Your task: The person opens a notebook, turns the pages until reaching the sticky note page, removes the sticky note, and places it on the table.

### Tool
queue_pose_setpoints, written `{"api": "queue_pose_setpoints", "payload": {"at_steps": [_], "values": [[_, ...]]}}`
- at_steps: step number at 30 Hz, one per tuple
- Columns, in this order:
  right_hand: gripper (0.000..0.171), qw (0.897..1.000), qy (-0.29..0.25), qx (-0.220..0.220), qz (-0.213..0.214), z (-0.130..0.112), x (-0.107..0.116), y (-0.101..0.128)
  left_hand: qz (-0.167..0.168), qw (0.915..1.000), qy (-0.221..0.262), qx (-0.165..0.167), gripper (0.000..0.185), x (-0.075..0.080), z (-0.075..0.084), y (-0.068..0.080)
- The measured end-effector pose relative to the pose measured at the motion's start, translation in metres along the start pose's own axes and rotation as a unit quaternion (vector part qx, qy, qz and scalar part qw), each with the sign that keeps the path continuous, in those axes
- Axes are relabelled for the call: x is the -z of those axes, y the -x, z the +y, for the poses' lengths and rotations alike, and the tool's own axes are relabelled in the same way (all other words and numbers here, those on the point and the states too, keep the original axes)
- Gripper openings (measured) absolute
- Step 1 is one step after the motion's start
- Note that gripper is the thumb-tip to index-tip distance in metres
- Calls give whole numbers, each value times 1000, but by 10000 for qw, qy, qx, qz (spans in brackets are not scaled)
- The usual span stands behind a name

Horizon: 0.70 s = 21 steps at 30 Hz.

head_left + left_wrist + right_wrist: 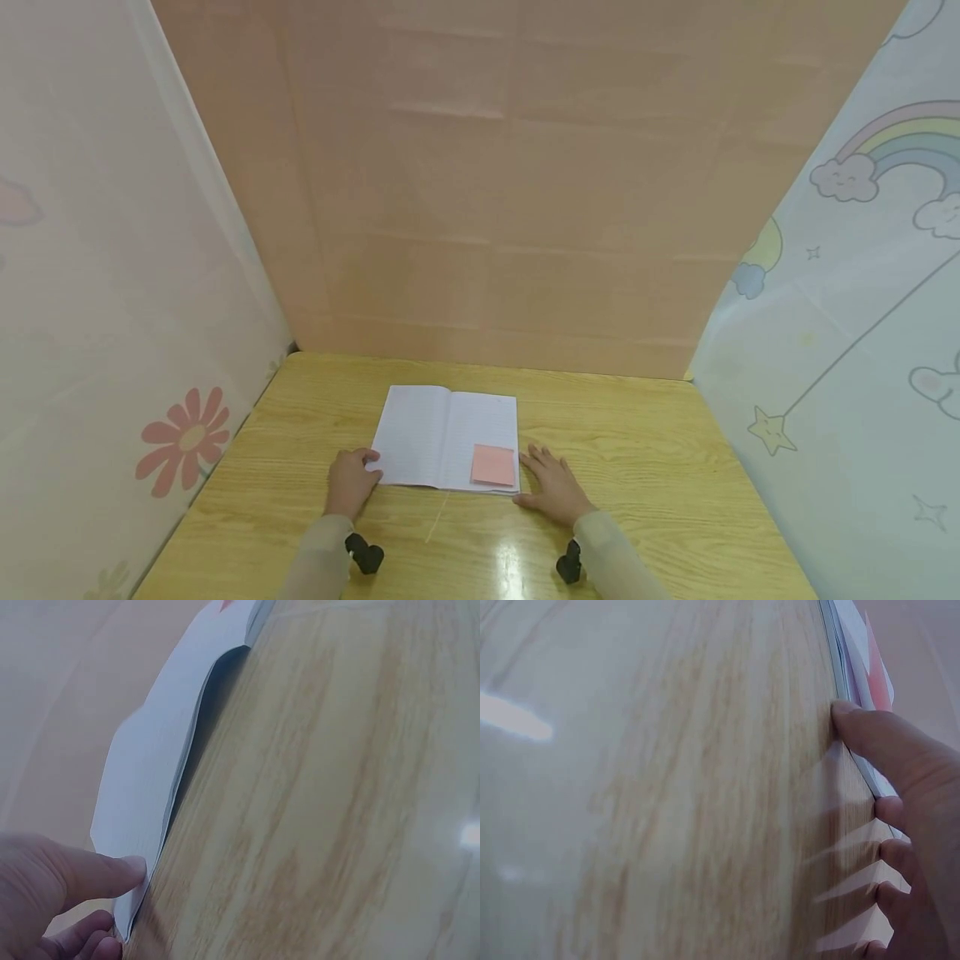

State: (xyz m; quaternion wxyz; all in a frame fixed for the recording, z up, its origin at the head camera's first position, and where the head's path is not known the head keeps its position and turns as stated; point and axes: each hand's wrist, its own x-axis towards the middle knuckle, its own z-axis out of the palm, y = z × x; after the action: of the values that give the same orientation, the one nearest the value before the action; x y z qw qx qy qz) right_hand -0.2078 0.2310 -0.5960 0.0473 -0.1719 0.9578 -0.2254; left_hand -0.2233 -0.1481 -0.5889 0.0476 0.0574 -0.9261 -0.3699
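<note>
An open notebook (408, 433) with lined white pages lies on the wooden table. On the lower part of its right page sits a pink sticky-note pad (493, 465). My left hand (352, 479) grips the notebook's lower left corner; in the left wrist view its thumb (112, 876) lies on the page and the other fingers curl at the edge. Spread out beside the lower right edge is my right hand (557, 487). Its thumb (866, 724) and a fingertip touch that edge in the right wrist view, while the remaining fingertips rest on the table.
The wooden table (637, 450) extends around the notebook on all sides. A plain tan backdrop (487, 208) rises behind it. Printed hangings flank the table, a flower (187, 440) on the left one and a rainbow (907, 137) on the right one.
</note>
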Motion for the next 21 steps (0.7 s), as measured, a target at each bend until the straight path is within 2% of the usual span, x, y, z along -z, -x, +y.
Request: {"api": "queue_pose_setpoints", "payload": {"at_steps": [11,21], "values": [[83,10000,61,2,40,1,-2,1,-168,9995,245,84,24,2,-3,2],[81,10000,42,-7,5,-1,0,0,-156,9994,279,98,25,3,-5,1]]}}
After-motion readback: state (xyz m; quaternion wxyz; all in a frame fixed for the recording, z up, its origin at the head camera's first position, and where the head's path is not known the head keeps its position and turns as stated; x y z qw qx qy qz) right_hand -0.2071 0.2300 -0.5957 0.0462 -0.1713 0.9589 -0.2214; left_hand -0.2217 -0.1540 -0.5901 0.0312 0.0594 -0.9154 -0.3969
